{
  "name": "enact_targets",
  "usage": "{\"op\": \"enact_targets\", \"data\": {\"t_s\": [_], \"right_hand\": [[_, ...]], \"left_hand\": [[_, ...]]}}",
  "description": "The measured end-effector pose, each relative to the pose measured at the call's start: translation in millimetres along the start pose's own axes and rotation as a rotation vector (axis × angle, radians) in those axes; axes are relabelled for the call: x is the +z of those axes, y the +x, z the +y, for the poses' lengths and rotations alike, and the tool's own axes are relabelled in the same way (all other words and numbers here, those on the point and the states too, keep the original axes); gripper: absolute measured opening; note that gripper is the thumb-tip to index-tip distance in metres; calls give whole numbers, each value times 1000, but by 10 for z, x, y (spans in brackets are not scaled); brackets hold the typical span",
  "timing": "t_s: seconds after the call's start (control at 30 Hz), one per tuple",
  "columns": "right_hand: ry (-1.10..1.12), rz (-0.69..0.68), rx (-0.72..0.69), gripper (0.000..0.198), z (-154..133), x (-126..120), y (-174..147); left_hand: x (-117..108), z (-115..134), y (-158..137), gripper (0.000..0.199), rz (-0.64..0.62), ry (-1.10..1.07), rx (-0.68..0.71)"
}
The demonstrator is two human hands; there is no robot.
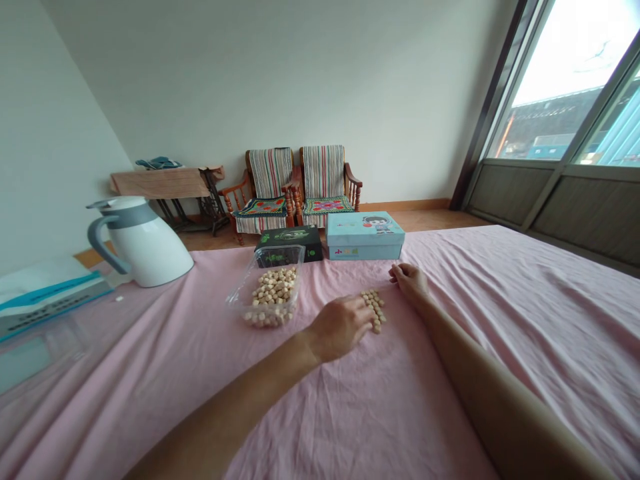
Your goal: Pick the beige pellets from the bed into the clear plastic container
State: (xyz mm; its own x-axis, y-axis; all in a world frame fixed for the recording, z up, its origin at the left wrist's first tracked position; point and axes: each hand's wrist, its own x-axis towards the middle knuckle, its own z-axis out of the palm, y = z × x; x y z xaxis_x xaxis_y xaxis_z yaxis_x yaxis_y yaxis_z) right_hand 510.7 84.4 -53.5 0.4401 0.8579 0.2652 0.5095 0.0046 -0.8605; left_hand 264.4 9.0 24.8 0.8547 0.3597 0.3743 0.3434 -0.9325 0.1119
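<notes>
A small cluster of round beige pieces, nut-like in look, lies on the pink cloth between my hands. My left hand rests at the cluster's left edge, palm down, its fingers stretched out and covering some of the pieces. To the right and a little farther off is my right hand, with thumb and fingers drawn together; whether anything is between them is hidden. Left of my left hand, a clear plastic container with a raised lid holds many of the same beige pieces.
Behind the container sit a black box and a light blue box. At the left stand a white-and-grey thermos jug and a tissue pack. Beyond the table are two wooden armchairs and a cloth-covered stand.
</notes>
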Motion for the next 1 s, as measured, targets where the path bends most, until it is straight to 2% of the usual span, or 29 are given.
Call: {"op": "enact_targets", "data": {"t_s": [0.1,0.23,0.33,0.43,0.5,0.63,0.77,0.83,0.9,1.0], "right_hand": [[-1,-9,-1,36,-28,-9,-20],[-20,-15,-6,37,-24,-11,-23],[-12,-22,-12,38,37,5,6],[-3,-29,-14,38,107,26,42],[-11,-26,-23,38,138,35,57],[-18,-9,-49,39,127,33,45],[-40,-2,-53,39,37,7,-6],[-45,2,-50,39,-6,-6,-28],[-51,-1,-46,39,-36,-14,-42],[-53,-7,-40,39,-58,-19,-51]], "left_hand": [[229,81,-3,8,-79,34,9],[375,72,-34,6,-47,3,-45],[402,72,-38,4,-27,-41,-57],[289,42,-16,8,17,-48,-70],[112,-39,-2,11,104,0,-131],[-364,-348,-54,14,294,238,-375],[-711,-593,-183,11,348,524,-579],[-755,-597,-204,10,381,553,-594],[-690,-525,-171,11,402,456,-525],[-404,-371,-50,14,274,209,-347]]}}
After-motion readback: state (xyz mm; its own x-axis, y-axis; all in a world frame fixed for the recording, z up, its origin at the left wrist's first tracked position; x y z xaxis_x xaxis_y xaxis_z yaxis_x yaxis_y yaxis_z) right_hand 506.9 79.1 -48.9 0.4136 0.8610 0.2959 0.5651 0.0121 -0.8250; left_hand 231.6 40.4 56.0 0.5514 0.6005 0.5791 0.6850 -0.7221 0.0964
